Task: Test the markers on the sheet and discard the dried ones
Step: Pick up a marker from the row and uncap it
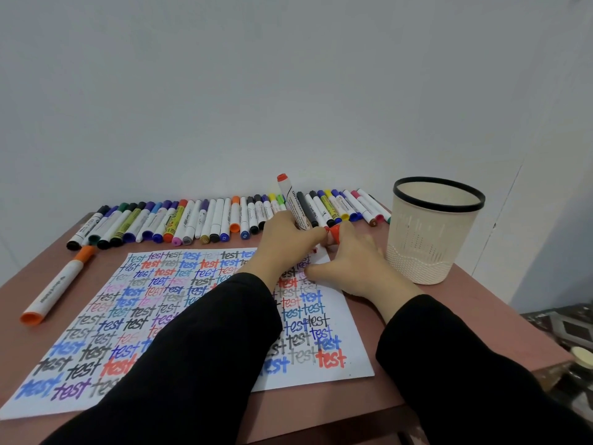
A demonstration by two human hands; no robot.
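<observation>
One wide-angle camera, worn on the head, looks forward and down across the desk from its near edge towards the wall behind the far edge. It sits close: the sleeves fill the bottom, over the sheet.

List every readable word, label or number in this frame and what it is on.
"test": handwritten repeatedly, in several colours, across the sheet.
"WHITEBOARD": on the barrel of the red marker in the left hand.
Print on the orange marker and labels and cap numbers in the marker row: too small or blurred to read.
</observation>
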